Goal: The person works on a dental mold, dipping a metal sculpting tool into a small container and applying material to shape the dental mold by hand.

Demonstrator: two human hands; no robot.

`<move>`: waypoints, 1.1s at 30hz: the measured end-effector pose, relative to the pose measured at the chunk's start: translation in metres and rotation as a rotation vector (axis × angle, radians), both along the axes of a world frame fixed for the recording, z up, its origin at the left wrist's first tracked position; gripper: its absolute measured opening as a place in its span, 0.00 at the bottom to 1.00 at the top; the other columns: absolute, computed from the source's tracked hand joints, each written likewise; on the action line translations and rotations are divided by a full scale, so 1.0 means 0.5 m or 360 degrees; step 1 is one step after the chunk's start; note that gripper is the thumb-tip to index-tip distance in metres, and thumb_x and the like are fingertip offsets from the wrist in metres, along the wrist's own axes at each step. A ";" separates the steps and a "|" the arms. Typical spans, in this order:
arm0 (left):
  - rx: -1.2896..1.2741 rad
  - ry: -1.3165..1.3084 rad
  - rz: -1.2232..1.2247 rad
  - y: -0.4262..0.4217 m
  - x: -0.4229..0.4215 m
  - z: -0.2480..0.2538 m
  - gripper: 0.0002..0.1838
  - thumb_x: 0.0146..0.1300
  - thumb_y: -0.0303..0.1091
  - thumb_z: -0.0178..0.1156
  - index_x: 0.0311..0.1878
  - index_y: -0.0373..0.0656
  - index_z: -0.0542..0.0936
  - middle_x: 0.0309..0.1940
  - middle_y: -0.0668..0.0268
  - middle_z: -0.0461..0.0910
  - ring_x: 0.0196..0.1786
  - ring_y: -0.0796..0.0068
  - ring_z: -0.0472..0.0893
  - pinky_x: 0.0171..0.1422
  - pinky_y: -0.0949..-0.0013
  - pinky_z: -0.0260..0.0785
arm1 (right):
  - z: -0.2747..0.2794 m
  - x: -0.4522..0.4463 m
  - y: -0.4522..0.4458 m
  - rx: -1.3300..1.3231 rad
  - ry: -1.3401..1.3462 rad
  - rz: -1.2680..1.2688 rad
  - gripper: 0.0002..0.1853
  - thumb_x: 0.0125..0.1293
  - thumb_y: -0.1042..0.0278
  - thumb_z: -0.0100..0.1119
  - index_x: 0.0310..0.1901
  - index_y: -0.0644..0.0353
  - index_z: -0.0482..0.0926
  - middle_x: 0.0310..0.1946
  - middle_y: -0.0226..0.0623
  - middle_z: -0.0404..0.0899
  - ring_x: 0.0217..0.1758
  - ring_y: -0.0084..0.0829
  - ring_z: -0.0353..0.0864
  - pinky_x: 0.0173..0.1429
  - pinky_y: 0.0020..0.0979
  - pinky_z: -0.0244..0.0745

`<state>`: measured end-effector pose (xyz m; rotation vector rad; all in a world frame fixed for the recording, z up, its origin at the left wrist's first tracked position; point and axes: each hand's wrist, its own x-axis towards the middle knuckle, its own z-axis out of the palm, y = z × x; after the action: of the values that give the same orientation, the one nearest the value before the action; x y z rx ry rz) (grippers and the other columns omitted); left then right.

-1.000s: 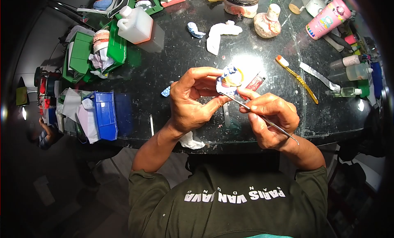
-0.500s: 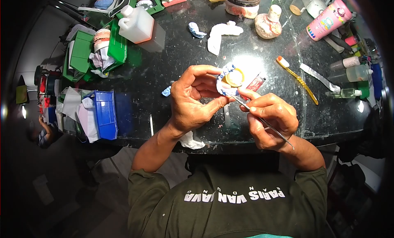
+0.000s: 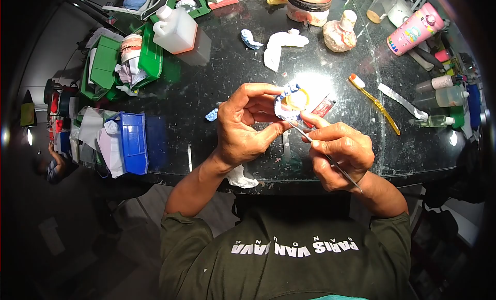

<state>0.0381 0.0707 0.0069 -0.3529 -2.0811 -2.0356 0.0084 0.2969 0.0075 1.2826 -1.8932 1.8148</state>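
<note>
Holding blue-and-white dental piece (image 3: 282,109) above counter (image 3: 227,62), clamped in fingers of left hand (image 3: 238,132) | bringing metal tool (image 3: 338,167), pinched in fingers of right hand (image 3: 347,147), to near edge; contact unclear | calling for steady grip, light pressure

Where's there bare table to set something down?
Left: between the white jug and the left hand. Right: between the toothbrush, the small bottles and the table's near edge. Crowded: around the green bins and among those bottles.
</note>
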 end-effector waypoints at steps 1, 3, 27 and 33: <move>-0.0001 0.0004 0.0001 0.000 0.000 0.000 0.30 0.59 0.10 0.74 0.64 0.33 0.74 0.49 0.54 0.87 0.54 0.65 0.91 0.62 0.62 0.89 | 0.000 0.000 -0.001 -0.0012 -0.0003 0.0009 0.13 0.50 0.87 0.68 0.40 0.68 0.85 0.38 0.50 0.89 0.51 0.56 0.94 0.54 0.45 0.93; -0.0008 0.0013 -0.0004 0.000 0.000 0.000 0.31 0.59 0.10 0.74 0.64 0.33 0.74 0.49 0.54 0.87 0.54 0.65 0.91 0.62 0.62 0.89 | 0.004 -0.001 0.001 0.0000 0.0000 0.0025 0.13 0.51 0.87 0.68 0.40 0.68 0.84 0.38 0.50 0.89 0.49 0.55 0.95 0.56 0.46 0.92; -0.0084 0.0025 0.0198 -0.023 0.000 0.013 0.33 0.59 0.12 0.76 0.66 0.35 0.73 0.48 0.54 0.88 0.53 0.68 0.90 0.60 0.66 0.88 | 0.006 -0.035 0.000 0.0488 -0.0092 -0.0615 0.05 0.55 0.79 0.71 0.32 0.62 0.83 0.27 0.34 0.85 0.20 0.22 0.77 0.24 0.26 0.67; -0.0059 0.0002 0.0171 -0.018 0.000 0.014 0.33 0.59 0.11 0.76 0.65 0.35 0.73 0.48 0.55 0.88 0.53 0.69 0.90 0.60 0.66 0.88 | 0.014 -0.035 0.003 0.0466 -0.0079 -0.0552 0.06 0.55 0.82 0.70 0.33 0.64 0.82 0.29 0.36 0.86 0.26 0.26 0.84 0.27 0.27 0.73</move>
<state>0.0380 0.0618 0.0140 -0.2429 -2.0917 -1.9381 -0.0092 0.2984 0.0142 0.9141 -2.3041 1.4485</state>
